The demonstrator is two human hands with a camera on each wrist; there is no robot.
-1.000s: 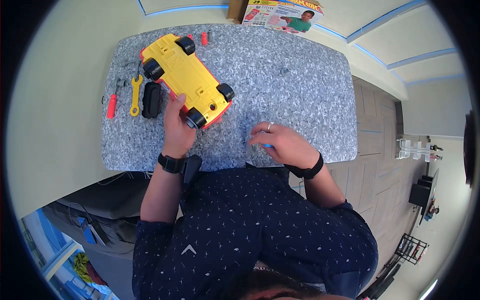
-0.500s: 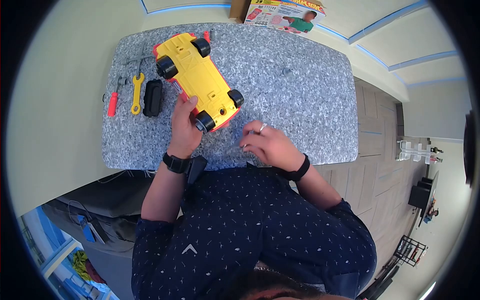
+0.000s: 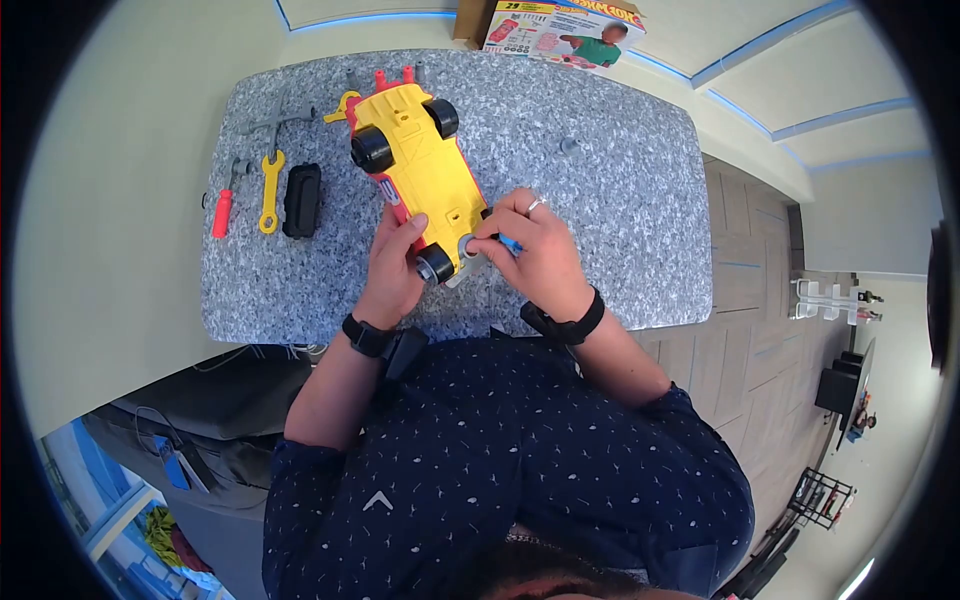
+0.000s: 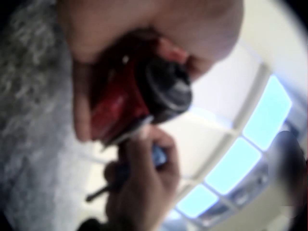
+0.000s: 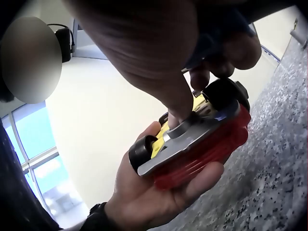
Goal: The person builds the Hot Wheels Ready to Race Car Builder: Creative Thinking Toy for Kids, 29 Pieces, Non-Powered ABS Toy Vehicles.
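An upside-down toy car (image 3: 425, 165), yellow underneath with a red body and black wheels, is raised over the table in the head view. My left hand (image 3: 396, 275) grips it by the near end, thumb on the side and fingers beneath. At that end sits a grey bumper piece (image 5: 192, 139) with a ring, lying across the car between two wheels. The thumb of my right hand (image 3: 548, 258) presses at this ring. A blue-handled screwdriver (image 4: 159, 156) is tucked in the curled fingers of that same hand, its dark shaft pointing away.
On the table's left lie a yellow wrench (image 3: 269, 195), a red-handled tool (image 3: 222, 212), a black part (image 3: 302, 200) and a grey cross-shaped piece (image 3: 277, 125). Small red pegs (image 3: 408, 74) stand behind the car, a grey peg (image 3: 570, 147) right. A box (image 3: 565, 35) stands beyond the far edge.
The car has shifted right and nearer my body in my left hand. My right hand has come up to the car's near end, bringing the grey bumper piece onto it.
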